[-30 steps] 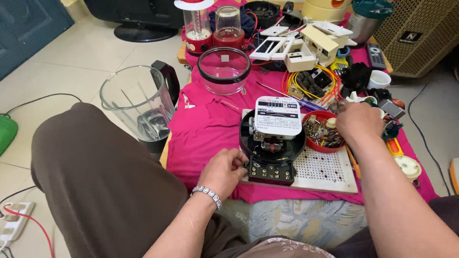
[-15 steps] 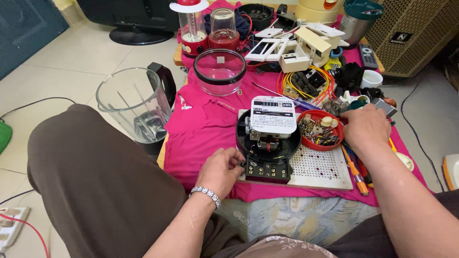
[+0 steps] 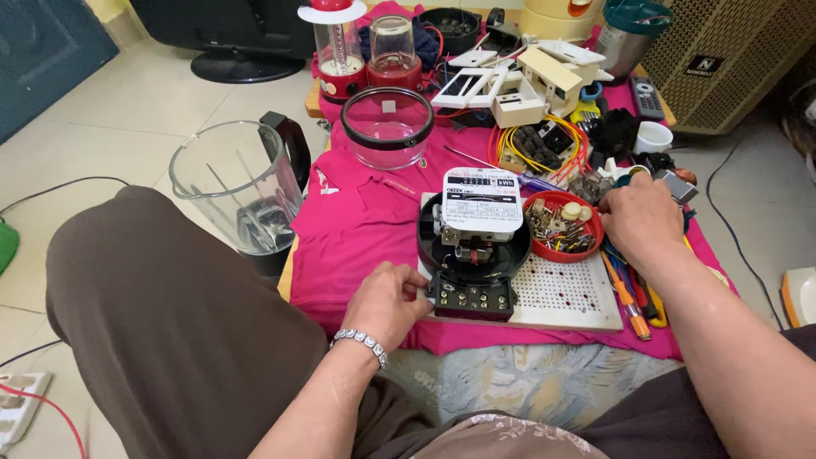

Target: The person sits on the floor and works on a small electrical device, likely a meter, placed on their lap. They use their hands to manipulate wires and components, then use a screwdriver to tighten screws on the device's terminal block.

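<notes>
Where fingers [image 3: 415, 293] touch, meter [image 3: 473, 246] just right.

A black electricity meter [image 3: 473, 246] with a white faceplate sits on a white perforated board [image 3: 565, 299] over magenta cloth [image 3: 357, 229], beside a red bowl [image 3: 563, 226].

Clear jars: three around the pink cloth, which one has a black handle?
The big blender jug standing on the floor left of the cloth. The ringed bowl and the small red-based jar show no handle.
</notes>
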